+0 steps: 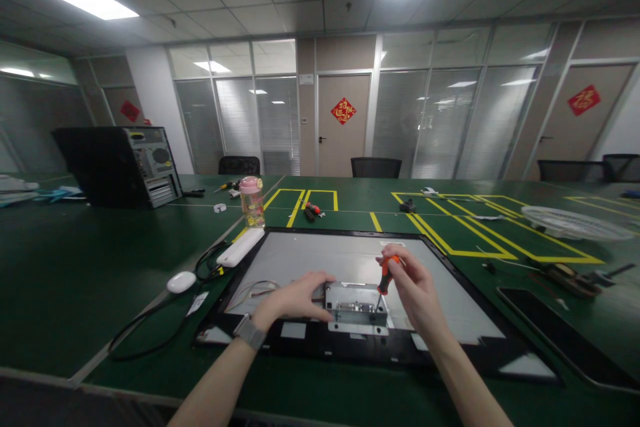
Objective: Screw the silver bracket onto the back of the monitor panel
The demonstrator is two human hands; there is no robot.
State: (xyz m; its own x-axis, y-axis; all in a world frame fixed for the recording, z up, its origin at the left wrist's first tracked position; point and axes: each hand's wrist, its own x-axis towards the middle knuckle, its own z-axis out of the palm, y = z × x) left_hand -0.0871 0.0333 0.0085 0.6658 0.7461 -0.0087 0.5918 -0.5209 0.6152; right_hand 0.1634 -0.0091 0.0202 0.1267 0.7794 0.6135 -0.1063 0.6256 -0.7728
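Right hand (415,290) is clenching the orange screwdriver (385,275) (tip probably on a screw) at the metal shield box (356,305), centre of the monitor back (300,257). Left hand (295,297), fingers relaxed, is steadying it. Likely stiff, light, sharp-edged sheet metal, so hold its sides.

The box (356,307) near the worktop's front edge is bare sheet metal, bright and shiny. The panel (310,257) under it is dull grey metal, and its frame (350,345) is smooth black plastic. The screwdriver (384,275) has an orange and black plastic handle. The worktop (75,280) is matt green. The mouse (181,281) is glossy white plastic, and the bottle (251,203) is clear plastic.
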